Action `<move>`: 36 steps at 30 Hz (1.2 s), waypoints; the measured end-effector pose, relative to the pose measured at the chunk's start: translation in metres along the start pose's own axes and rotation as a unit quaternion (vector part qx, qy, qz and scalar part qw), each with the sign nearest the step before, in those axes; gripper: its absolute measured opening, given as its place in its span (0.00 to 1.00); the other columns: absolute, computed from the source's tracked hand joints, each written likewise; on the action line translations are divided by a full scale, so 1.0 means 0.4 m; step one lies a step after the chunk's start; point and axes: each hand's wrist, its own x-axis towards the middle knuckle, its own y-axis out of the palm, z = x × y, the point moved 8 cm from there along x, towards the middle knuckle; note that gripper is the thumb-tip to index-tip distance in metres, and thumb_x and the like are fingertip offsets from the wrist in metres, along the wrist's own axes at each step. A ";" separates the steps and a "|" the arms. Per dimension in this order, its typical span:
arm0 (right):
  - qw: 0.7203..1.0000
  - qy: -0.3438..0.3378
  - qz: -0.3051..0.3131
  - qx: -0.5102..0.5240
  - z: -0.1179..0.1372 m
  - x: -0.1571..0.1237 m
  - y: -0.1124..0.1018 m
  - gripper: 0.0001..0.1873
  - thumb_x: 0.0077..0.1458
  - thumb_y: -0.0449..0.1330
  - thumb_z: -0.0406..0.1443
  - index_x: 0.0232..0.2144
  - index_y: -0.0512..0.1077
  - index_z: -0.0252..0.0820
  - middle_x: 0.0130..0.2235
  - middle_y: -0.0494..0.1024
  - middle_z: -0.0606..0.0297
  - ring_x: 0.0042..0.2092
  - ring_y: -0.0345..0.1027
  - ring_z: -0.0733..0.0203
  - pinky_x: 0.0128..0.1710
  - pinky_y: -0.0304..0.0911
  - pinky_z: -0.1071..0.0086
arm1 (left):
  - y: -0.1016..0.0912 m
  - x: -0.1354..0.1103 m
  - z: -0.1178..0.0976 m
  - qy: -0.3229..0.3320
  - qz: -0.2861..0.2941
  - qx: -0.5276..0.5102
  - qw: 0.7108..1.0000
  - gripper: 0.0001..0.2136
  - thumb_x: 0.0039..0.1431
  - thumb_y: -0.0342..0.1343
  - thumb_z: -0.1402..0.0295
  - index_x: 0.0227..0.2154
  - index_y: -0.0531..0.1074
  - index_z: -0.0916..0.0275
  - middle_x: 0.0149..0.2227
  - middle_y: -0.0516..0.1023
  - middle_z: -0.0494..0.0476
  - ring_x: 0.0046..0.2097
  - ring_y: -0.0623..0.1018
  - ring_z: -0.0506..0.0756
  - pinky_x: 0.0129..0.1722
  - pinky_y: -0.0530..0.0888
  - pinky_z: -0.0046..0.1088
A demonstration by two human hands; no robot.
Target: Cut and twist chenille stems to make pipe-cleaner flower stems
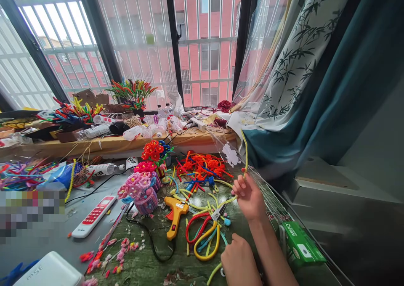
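My right hand (249, 197) is raised over the table's right side, fingers pinched on a long yellow-green pipe cleaner (245, 151) that rises past a clear plastic sleeve (274, 202) with a green label (299, 240). My left hand (239, 264) is a closed fist near the bottom edge, and a short yellow pipe cleaner (214, 273) sticks out from under it. Scissors (205, 232) with red and yellow handles lie just left of both hands.
An orange glue gun (175, 212) with a black cord, pipe cleaner flower pots (142, 190), a red flower pile (205, 166), a white-red remote (94, 215) and a white box (47, 273) crowd the table. Bottles (135, 131) line the sill. Curtains (315, 88) hang right.
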 end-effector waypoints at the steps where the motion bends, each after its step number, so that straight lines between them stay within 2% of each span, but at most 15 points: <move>1: 1.000 0.000 0.004 0.003 0.001 -0.001 0.002 0.11 0.47 0.67 0.40 0.34 0.71 0.47 0.19 0.56 0.78 0.18 0.44 0.71 0.19 0.52 0.73 | -0.006 -0.003 0.001 0.000 0.004 -0.001 1.000 0.13 0.50 0.57 0.80 0.40 0.75 0.68 0.36 0.80 0.70 0.41 0.80 0.67 0.36 0.71 0.36; 4: 1.000 0.001 0.011 0.011 0.002 -0.001 0.006 0.11 0.48 0.67 0.40 0.34 0.71 0.46 0.19 0.56 0.78 0.18 0.44 0.71 0.19 0.52 0.73 | -0.030 -0.015 0.003 0.013 0.013 -0.009 1.000 0.14 0.49 0.59 0.77 0.41 0.75 0.68 0.38 0.80 0.71 0.43 0.79 0.67 0.38 0.71 0.38; 7: 1.000 0.006 0.009 -0.002 -0.005 0.003 0.003 0.11 0.47 0.67 0.41 0.32 0.71 0.45 0.18 0.57 0.78 0.18 0.44 0.71 0.18 0.52 0.74 | -0.055 -0.019 0.009 0.048 0.010 -0.025 0.998 0.09 0.49 0.57 0.75 0.34 0.78 0.65 0.36 0.80 0.69 0.41 0.79 0.66 0.35 0.69 0.35; 11: 0.999 -0.003 0.000 -0.053 -0.016 0.010 -0.008 0.12 0.47 0.68 0.42 0.29 0.71 0.43 0.18 0.60 0.76 0.18 0.49 0.71 0.18 0.51 0.75 | -0.119 -0.008 0.072 0.092 -0.004 -0.131 0.987 0.07 0.48 0.53 0.74 0.20 0.75 0.62 0.24 0.78 0.58 0.29 0.76 0.57 0.25 0.58 0.26; 13: 0.998 -0.012 0.002 -0.067 -0.019 0.012 -0.006 0.12 0.46 0.68 0.42 0.27 0.72 0.42 0.19 0.63 0.74 0.20 0.53 0.70 0.19 0.53 0.76 | -0.183 0.001 0.125 0.112 -0.021 -0.211 0.971 0.11 0.49 0.53 0.70 0.14 0.71 0.62 0.18 0.72 0.53 0.24 0.71 0.53 0.22 0.53 0.25; 15: 0.998 -0.014 0.007 -0.064 -0.023 0.011 0.001 0.12 0.46 0.69 0.42 0.27 0.73 0.42 0.20 0.64 0.73 0.23 0.56 0.69 0.21 0.56 0.76 | -0.272 0.011 0.183 0.120 -0.075 -0.289 0.947 0.14 0.52 0.54 0.64 0.14 0.70 0.62 0.15 0.68 0.50 0.21 0.66 0.51 0.22 0.51 0.25; 18: 0.998 -0.001 0.017 -0.062 -0.039 0.005 0.019 0.12 0.46 0.69 0.42 0.27 0.74 0.41 0.22 0.66 0.71 0.25 0.58 0.68 0.24 0.59 0.76 | -0.390 0.030 0.232 0.127 -0.142 -0.374 0.908 0.16 0.54 0.54 0.56 0.20 0.74 0.63 0.19 0.71 0.50 0.24 0.68 0.52 0.24 0.58 0.24; 20: 0.997 0.010 0.026 -0.070 -0.057 -0.002 0.033 0.12 0.46 0.69 0.42 0.27 0.74 0.42 0.23 0.67 0.70 0.26 0.60 0.67 0.26 0.60 0.75 | -0.448 0.047 0.235 0.137 -0.191 -0.456 0.858 0.15 0.52 0.56 0.55 0.25 0.76 0.63 0.22 0.73 0.51 0.27 0.70 0.52 0.26 0.61 0.24; 23: 0.996 0.021 0.034 -0.080 -0.091 -0.012 0.047 0.12 0.45 0.70 0.43 0.27 0.74 0.43 0.25 0.69 0.69 0.28 0.62 0.66 0.29 0.62 0.74 | -0.461 0.086 0.164 0.195 -0.132 -0.554 0.798 0.15 0.48 0.60 0.55 0.28 0.75 0.64 0.22 0.71 0.49 0.26 0.68 0.50 0.25 0.62 0.21; 26: 0.995 0.020 0.026 -0.091 -0.118 -0.021 0.052 0.13 0.43 0.71 0.43 0.27 0.74 0.44 0.25 0.71 0.70 0.28 0.63 0.66 0.30 0.62 0.73 | -0.434 0.122 0.083 0.232 -0.053 -0.599 0.765 0.13 0.46 0.62 0.58 0.24 0.70 0.63 0.20 0.68 0.46 0.22 0.63 0.46 0.23 0.61 0.20; 28: 0.994 0.020 0.025 -0.103 -0.131 -0.029 0.059 0.14 0.42 0.71 0.43 0.26 0.73 0.44 0.26 0.71 0.70 0.28 0.62 0.66 0.29 0.61 0.73 | -0.421 0.141 0.051 0.245 -0.046 -0.603 0.758 0.14 0.46 0.62 0.58 0.20 0.67 0.63 0.18 0.65 0.45 0.20 0.61 0.45 0.22 0.60 0.20; 31: 0.991 0.008 0.032 -0.131 -0.136 -0.041 0.076 0.14 0.45 0.69 0.44 0.26 0.72 0.42 0.25 0.72 0.69 0.27 0.62 0.65 0.28 0.59 0.72 | -0.417 0.161 0.038 0.257 -0.066 -0.613 0.744 0.20 0.51 0.57 0.51 0.16 0.64 0.63 0.16 0.64 0.46 0.19 0.61 0.45 0.20 0.59 0.21; 33: 0.987 -0.015 0.034 -0.159 -0.133 -0.047 0.084 0.14 0.48 0.68 0.45 0.25 0.72 0.42 0.25 0.71 0.69 0.28 0.62 0.65 0.29 0.58 0.71 | -0.419 0.166 0.036 0.269 -0.068 -0.607 0.744 0.22 0.54 0.53 0.49 0.17 0.66 0.64 0.16 0.65 0.47 0.19 0.62 0.46 0.20 0.59 0.21; 36: 0.980 -0.044 0.027 -0.192 -0.129 -0.050 0.081 0.13 0.49 0.67 0.45 0.27 0.72 0.42 0.25 0.72 0.69 0.29 0.63 0.64 0.31 0.58 0.70 | -0.426 0.163 0.043 0.282 -0.062 -0.605 0.742 0.20 0.53 0.56 0.49 0.24 0.71 0.65 0.18 0.68 0.48 0.19 0.64 0.46 0.19 0.60 0.22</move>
